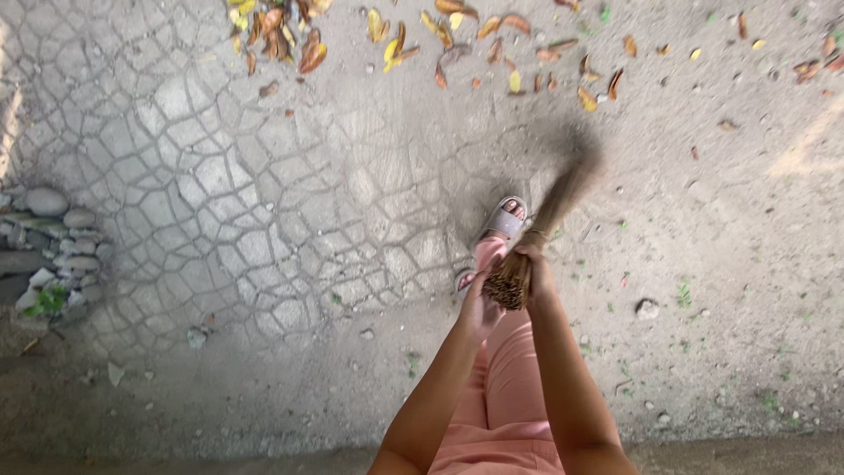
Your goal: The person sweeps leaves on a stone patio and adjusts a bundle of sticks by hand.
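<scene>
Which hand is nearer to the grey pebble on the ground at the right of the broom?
The right hand. It grips the stick broom on the side facing the pebble. The left hand is at the broom's butt end, farther from the pebble.

Person wears salmon-pink trousers [505, 396], loose fit, light creases along the leg. Both forearms bare, no sleeves, no watch or bands visible. One foot in view: grey slide sandal [504, 220] with a wide single strap, open toe. Other foot hidden behind the leg.
</scene>
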